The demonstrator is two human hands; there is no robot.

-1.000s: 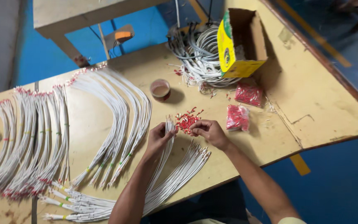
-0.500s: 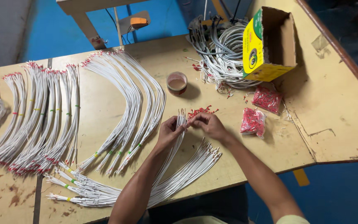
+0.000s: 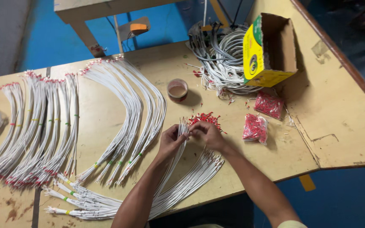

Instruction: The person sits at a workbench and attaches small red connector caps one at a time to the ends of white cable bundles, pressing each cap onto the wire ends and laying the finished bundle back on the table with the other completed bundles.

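Note:
My left hand (image 3: 170,142) and my right hand (image 3: 208,135) meet over the table's near middle. Both pinch the upper ends of a bunch of white wires (image 3: 178,177) that fans down toward the front edge. Just beyond my fingers lies a small heap of loose red ferrules (image 3: 205,118). What sits between my right fingertips is too small to make out.
Curved bundles of white wires with red tips (image 3: 136,114) and more at the left (image 3: 34,126) cover the wooden table (image 3: 343,126). A tape roll (image 3: 177,90), two bags of red ferrules (image 3: 255,127), a yellow-green cardboard box (image 3: 271,50) and a tangled wire pile (image 3: 218,59) stand behind.
My two hands have come together on the wire ends; a second ago the right hand was apart, by the red heap. The view has shifted slightly.

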